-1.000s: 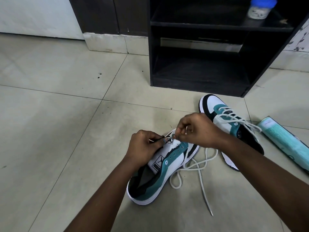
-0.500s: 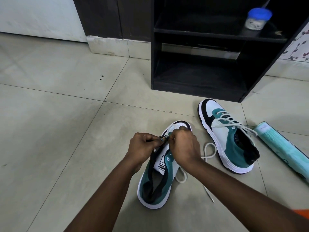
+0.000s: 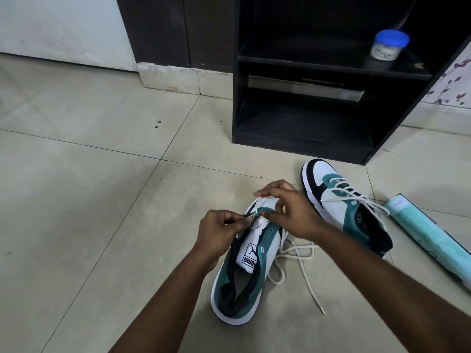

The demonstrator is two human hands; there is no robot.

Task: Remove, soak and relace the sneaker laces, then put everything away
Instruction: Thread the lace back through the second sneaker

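You have one view only, from the camera on your head, so nothing is shared with a second angle. It looks forward and steeply down at the tiled floor (image 3: 76, 200) in front of you, with wide-angle bending at the edges. Your forearms enter from the bottom edge and the near sneaker (image 3: 244, 271) sits close below centre. The dark shelf unit (image 3: 305, 138) fills the upper right, farther off.
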